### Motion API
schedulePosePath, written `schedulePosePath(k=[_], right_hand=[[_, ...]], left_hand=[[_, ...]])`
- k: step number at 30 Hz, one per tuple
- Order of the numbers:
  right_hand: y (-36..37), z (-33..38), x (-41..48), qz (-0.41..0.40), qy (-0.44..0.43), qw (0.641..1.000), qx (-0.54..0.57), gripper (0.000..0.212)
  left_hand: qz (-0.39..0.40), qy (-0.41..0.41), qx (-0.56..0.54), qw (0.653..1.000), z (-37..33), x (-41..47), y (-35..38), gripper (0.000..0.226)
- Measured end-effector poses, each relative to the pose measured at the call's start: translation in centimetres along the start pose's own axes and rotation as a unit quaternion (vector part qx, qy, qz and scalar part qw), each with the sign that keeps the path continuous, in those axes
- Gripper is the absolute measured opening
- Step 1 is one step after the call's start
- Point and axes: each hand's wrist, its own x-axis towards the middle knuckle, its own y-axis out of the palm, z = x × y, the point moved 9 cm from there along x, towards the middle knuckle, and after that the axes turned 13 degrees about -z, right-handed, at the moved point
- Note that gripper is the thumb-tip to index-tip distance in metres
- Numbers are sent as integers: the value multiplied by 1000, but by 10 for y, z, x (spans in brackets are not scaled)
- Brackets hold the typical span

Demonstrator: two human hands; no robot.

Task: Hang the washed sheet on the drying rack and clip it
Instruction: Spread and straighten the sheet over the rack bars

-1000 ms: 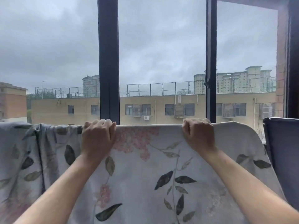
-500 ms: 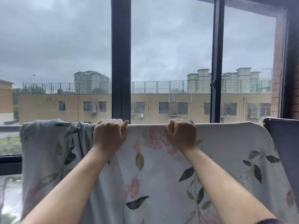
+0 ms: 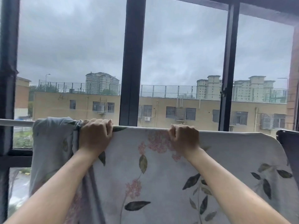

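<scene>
- Head view: the sheet (image 3: 161, 175), pale with pink flowers and dark leaves, is draped over a white rail (image 3: 16, 122) that runs level across the window. It hangs down toward the camera and fills the lower part of the picture.
- The rail is bare only at the far left. Everywhere else the sheet hides it, so how the rail is held up cannot be seen.
- The left hand (image 3: 95, 135) sits on the top fold, its fingers curled over the edge and gripping the sheet where the cloth gathers into a tight bunch.
- Left of that hand the sheet hangs as a crumpled, folded mass (image 3: 51, 143), while to the right of it the cloth lies flat and smooth.
- The right hand (image 3: 184, 137) grips the same top fold further along, knuckles up and fingers closed around the cloth. The two hands are well apart, with a pink flower cluster printed between them.
- Both bare forearms reach up from the bottom corners and cover parts of the sheet.
- At the right edge a dark item (image 3: 289, 143) hangs just beside the sheet's rounded corner. What it is cannot be told.
- Behind the rail stand the black window bars (image 3: 132, 62), one thick upright above the left hand and a thinner one further right.
- No clip shows on the sheet.
- Through the glass are a long tan building (image 3: 161, 109), taller blocks and a grey sky.
</scene>
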Motion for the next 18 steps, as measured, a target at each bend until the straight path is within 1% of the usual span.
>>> schedulePosePath(k=[4,7,9,12,15,18], right_hand=[[6,58,3,30,-36,999,15,44],[22,109,5,97,-53,992,56,44],[29,132,7,107,-55,991,60,46],[28,146,8,92,-42,994,47,44],[19,143,7,41,-24,999,17,38],[19,139,5,34,-10,999,20,45]], left_hand=[[-7,4,-8,1000,-8,-1,0,49],[1,11,1,1000,-12,1,2,49],[2,14,0,1000,-11,0,2,49],[23,31,-18,999,-5,0,2,48],[40,88,-28,995,2,-1,-2,45],[49,108,-36,992,22,3,-8,47]])
